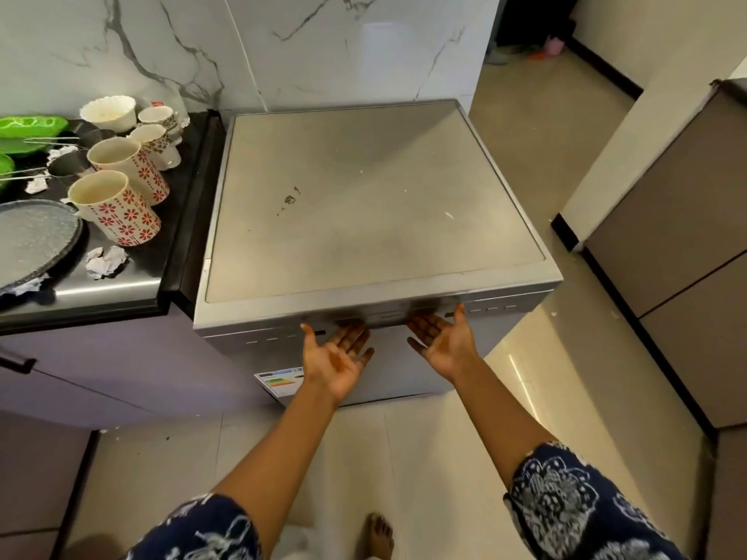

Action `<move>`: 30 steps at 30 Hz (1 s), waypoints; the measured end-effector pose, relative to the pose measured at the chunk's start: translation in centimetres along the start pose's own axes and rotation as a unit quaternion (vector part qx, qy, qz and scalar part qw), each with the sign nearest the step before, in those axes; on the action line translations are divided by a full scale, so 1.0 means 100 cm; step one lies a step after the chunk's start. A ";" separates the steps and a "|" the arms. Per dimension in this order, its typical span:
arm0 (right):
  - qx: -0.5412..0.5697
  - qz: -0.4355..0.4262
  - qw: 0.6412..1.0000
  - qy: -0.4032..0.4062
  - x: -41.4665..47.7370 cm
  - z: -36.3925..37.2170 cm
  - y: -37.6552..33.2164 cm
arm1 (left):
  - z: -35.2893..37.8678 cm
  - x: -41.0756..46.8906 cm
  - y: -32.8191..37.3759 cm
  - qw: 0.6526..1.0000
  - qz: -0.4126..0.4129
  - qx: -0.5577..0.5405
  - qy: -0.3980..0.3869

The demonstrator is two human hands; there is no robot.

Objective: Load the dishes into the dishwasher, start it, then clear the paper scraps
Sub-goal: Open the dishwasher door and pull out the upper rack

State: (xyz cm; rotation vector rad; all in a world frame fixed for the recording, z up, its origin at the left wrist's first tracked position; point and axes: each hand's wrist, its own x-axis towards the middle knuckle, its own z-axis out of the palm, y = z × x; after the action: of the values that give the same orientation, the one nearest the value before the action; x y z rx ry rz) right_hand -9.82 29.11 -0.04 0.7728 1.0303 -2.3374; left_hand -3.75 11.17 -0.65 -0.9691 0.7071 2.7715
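The dishwasher point(364, 204) stands on the floor against the marble wall, its door closed and its flat grey top bare apart from a few small marks. Both arms reach straight out to its upper front edge. The left hand point(337, 355) and the right hand point(442, 337) are turned palm up, side by side but apart, with the fingers stretched out and relaxed. Their fingertips reach the dark handle slot point(388, 315) under the front lip. Whether they hook into it cannot be told. Neither hand holds anything. A label point(281, 381) sits on the door just below the left wrist.

The dishes wait on the black counter point(121, 284), just beside the dishwasher on the person's left and well apart from both hands. Two mugs with red flowers stand there, the nearer one point(117, 208) and another point(129, 167) behind it. Smaller patterned cups point(155, 141) and a white bowl point(108, 111) are farther back. Green plates point(32, 125) lie at the far left, and a grey plate point(32, 240) at the counter's near edge. A crumpled paper scrap point(106, 261) lies in front of the nearer mug.
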 end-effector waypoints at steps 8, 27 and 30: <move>-0.005 -0.003 1.000 -0.007 0.001 0.007 0.012 | 0.011 0.000 -0.007 1.000 0.012 0.017 0.014; -0.059 0.058 0.996 0.044 0.010 -0.009 0.005 | -0.005 0.005 -0.005 0.997 -0.049 -0.034 0.050; -0.110 0.045 0.992 0.036 0.007 -0.012 -0.001 | -0.001 0.008 -0.004 0.997 -0.049 -0.027 0.046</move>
State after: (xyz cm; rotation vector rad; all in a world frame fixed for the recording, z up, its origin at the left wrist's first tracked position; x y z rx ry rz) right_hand -10.07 29.94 -1.11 0.8026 1.2334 -2.0909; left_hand -4.18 11.48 -1.37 -1.1166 0.5820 2.6894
